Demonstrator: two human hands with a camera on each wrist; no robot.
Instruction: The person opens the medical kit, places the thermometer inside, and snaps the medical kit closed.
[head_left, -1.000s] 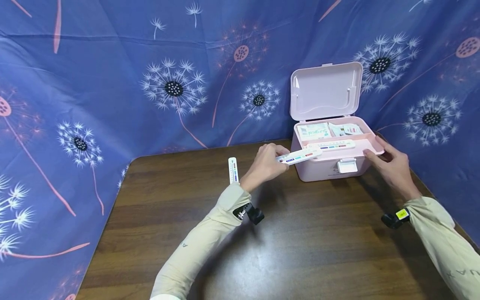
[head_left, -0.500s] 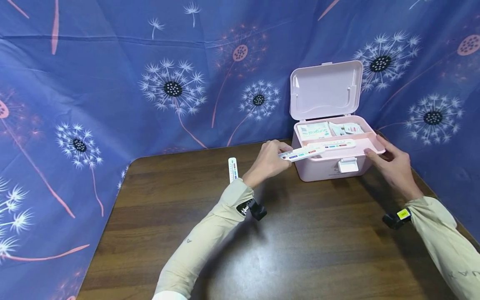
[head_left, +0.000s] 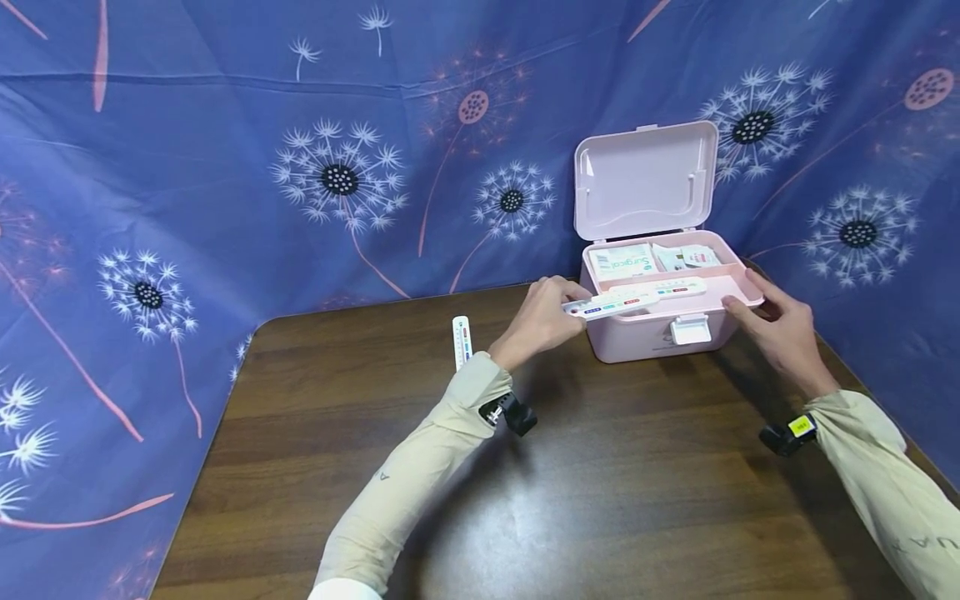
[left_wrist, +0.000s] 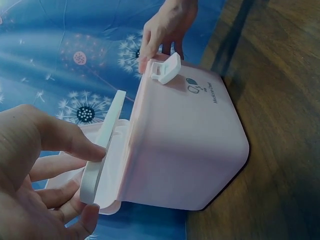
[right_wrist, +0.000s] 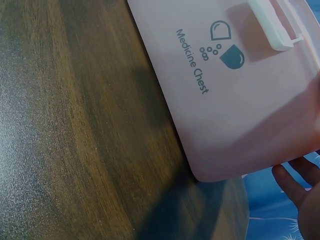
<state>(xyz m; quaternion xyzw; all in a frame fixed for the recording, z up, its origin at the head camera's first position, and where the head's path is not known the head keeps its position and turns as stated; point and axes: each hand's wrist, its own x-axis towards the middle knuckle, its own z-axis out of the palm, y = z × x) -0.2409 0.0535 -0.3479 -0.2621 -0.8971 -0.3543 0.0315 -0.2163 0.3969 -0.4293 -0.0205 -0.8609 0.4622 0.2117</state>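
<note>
In the head view, my left hand (head_left: 542, 318) pinches a flat white thermometer (head_left: 609, 305) with a printed scale and coloured bands. Its far end reaches over the front of an open pink medicine chest (head_left: 633, 342), overlapping a second, similar thermometer (head_left: 681, 287) at the front compartment. The left wrist view shows the held thermometer (left_wrist: 102, 150) edge-on between thumb and fingers, beside the chest's rim. My right hand (head_left: 783, 333) grips the chest's right front corner, thumb at the front and fingers along the side. A third thermometer (head_left: 461, 340) lies on the table, partly behind my left wrist.
The raised lid (head_left: 648, 179) leans back toward a blue dandelion-print cloth (head_left: 300, 100). A packet marked Surgical (head_left: 622, 262) and another white packet (head_left: 686, 257) fill the chest's back compartment. A white latch (head_left: 690, 331) hangs at its front. All stands on a brown wooden table (head_left: 600, 500).
My left hand has edged right with the thermometer, whose far end now overlaps and roughly lines up with the second one. My right hand keeps its grip on the chest's corner.
</note>
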